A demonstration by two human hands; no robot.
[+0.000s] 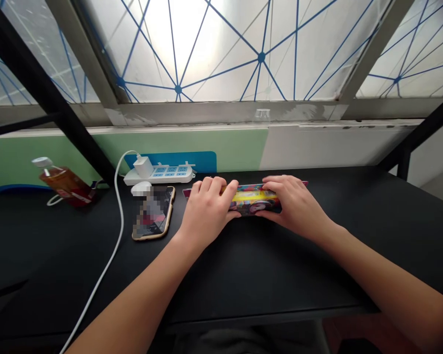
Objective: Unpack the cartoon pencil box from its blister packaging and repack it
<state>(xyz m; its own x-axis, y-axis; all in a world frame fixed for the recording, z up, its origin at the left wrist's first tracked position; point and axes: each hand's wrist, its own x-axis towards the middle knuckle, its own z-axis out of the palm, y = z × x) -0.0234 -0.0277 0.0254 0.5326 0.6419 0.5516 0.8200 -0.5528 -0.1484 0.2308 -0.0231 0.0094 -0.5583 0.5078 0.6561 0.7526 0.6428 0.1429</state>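
A long, flat printed packet (253,199) in yellow, pink and blue lies on the black table (59,246), its material hard to tell. My left hand (206,206) grips its left part from above, and my right hand (293,206) curls over its right part. A pink edge sticks out past each hand. My fingers hide much of the print. A phone in a gold-edged case (154,212), its screen pixelated, lies just left of my left hand.
A white power strip (162,173) with a plugged-in charger (143,167) stands behind the phone. A white cable (118,236) runs along the table to the front edge. An orange-filled bottle (64,182) lies at the left. A green and white wall panel (192,150) and a window rise behind.
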